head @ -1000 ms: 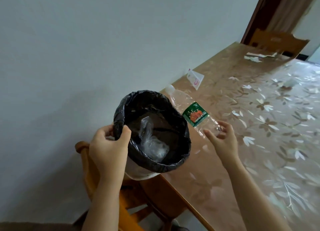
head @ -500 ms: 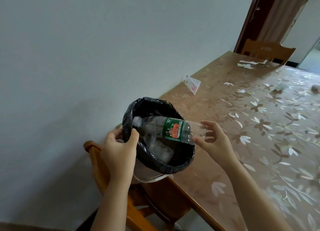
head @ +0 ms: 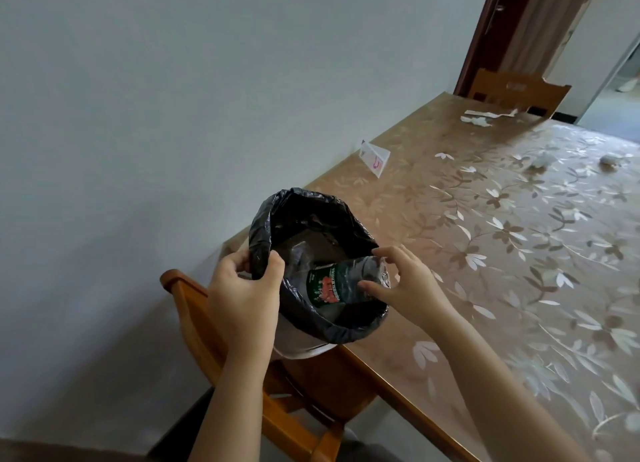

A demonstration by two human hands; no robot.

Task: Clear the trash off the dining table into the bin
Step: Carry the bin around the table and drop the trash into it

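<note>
A white bin lined with a black bag (head: 304,208) is held at the near left corner of the dining table (head: 467,253). My left hand (head: 246,295) grips the bag's rim on the left side. A clear plastic bottle with a green and red label (head: 341,283) lies tilted inside the bin, neck down. My right hand (head: 405,285) holds the bottle's base at the bin's right rim, thumb and fingers around it.
A folded white card (head: 375,156) stands by the wall edge. Torn paper (head: 479,116) lies at the far end, two crumpled wads (head: 540,160) at the far right. A wooden chair (head: 194,309) sits under the bin, another chair (head: 516,89) at the far end.
My right hand lifted the bottle off the table, swung it over the bin and lowered it neck-first inside. My left hand kept its hold on the bin's rim.
</note>
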